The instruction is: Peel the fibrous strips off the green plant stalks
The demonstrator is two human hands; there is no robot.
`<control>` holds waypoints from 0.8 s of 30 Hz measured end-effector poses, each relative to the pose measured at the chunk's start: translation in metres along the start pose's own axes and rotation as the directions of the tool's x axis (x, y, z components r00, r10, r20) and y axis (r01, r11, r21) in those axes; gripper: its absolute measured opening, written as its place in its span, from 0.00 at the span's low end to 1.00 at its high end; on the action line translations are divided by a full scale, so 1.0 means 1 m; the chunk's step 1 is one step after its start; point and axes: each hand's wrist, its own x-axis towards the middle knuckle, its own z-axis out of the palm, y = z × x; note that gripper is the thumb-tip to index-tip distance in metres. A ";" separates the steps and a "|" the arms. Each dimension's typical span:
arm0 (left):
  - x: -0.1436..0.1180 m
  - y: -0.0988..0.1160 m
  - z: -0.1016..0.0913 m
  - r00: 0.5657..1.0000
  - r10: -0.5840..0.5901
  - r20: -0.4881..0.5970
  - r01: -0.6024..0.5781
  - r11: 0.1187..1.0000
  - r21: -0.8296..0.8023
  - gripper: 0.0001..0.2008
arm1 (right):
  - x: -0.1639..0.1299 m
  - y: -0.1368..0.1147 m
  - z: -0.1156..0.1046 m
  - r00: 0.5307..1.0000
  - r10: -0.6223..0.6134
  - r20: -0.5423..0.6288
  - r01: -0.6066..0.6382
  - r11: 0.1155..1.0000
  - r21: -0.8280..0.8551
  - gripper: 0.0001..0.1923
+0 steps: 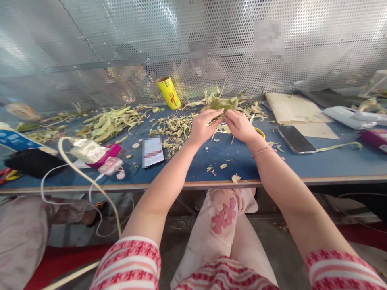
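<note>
Both my hands meet over the far middle of the blue table (193,173). My left hand (203,125) has its fingers bent round a bit of pale green dried plant, pinched near the fingertips. Close against it, my right hand (240,125) is closed at the fingertips on the same plant matter. Right behind them lies a heap of withered green leaves and stalks (225,101). Small curled plant scraps (173,128) spread out left of my left hand. My fingers partly hide the piece between them.
A yellow cardboard tube (169,93) leans by the perforated metal panel (99,48). Left are a stalk pile (111,123), a lit phone (153,152) and a pink power strip (99,155) with cables. Right lie a dark phone (296,139) and brown paper (298,108).
</note>
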 end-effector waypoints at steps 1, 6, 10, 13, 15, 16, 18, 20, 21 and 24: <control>0.000 -0.001 0.001 0.999 0.030 -0.011 -0.030 0.999 0.012 0.13 | 0.000 0.000 0.001 1.000 0.021 -0.009 -0.020 0.999 0.041 0.13; -0.001 0.003 0.002 0.999 0.025 -0.039 -0.022 0.998 0.060 0.11 | 0.002 -0.004 0.003 0.993 0.119 -0.026 -0.112 0.979 0.170 0.14; -0.001 0.006 0.001 0.998 0.019 -0.057 -0.018 0.999 0.029 0.09 | 0.002 -0.005 0.004 0.980 0.201 -0.005 -0.193 0.947 0.257 0.15; -0.002 0.004 0.001 0.998 0.025 -0.052 -0.024 1.000 0.011 0.08 | 0.002 -0.004 0.005 0.966 0.256 0.030 -0.249 0.901 0.355 0.17; -0.002 0.001 0.002 0.998 0.036 -0.043 -0.036 0.999 0.005 0.08 | 0.001 -0.003 0.005 0.961 0.272 0.044 -0.265 0.870 0.417 0.18; -0.003 0.000 0.003 0.998 0.040 -0.041 -0.040 0.999 0.004 0.08 | 0.001 -0.003 0.006 0.960 0.277 0.047 -0.268 0.855 0.443 0.19; -0.003 -0.003 0.005 0.998 0.039 -0.043 -0.039 0.999 0.003 0.08 | 0.001 -0.002 0.007 0.956 0.287 0.060 -0.278 0.824 0.494 0.20; -0.004 -0.004 0.006 0.998 0.032 -0.048 -0.032 0.999 -0.001 0.07 | 0.001 -0.001 0.008 0.950 0.301 0.087 -0.297 0.782 0.548 0.21; -0.004 -0.005 0.007 0.998 0.034 -0.052 -0.034 0.999 -0.003 0.07 | 0.001 -0.001 0.009 0.946 0.308 0.101 -0.308 0.759 0.573 0.21; -0.005 -0.006 0.008 0.995 0.070 -0.072 -0.070 0.998 0.007 0.06 | 0.001 -0.001 0.011 0.935 0.329 0.133 -0.339 0.716 0.611 0.20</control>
